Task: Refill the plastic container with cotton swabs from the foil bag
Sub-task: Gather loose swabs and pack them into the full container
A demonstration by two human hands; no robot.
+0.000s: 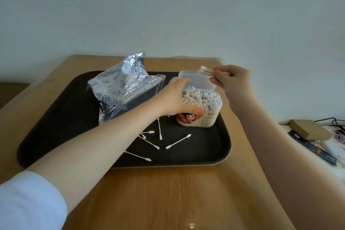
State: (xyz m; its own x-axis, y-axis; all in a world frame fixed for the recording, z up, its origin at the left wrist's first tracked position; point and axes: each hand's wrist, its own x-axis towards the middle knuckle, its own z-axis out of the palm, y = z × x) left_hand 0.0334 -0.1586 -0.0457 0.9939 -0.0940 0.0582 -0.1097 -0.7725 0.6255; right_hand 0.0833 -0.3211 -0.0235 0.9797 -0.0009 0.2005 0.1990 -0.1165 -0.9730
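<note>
Looks like a home room or small office: light wooden table (168, 192) pushed against a plain pale painted wall (168, 5), side surface at right cluttered with a flat brown cardboard box (309, 129) and black cables (334, 120).

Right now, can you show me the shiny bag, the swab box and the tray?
foil bag (119, 87), head view, crinkled front.
plastic container (205, 117), head view, printed label.
tray (56, 117), head view, bare left part.

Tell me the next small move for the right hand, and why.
Probably lower the small bunch of cotton swabs pinched in the right hand into the open plastic container, tips up like the rest. The lid is flipped back, the left hand steadies the container, and the bunch sits just above the opening.
</note>
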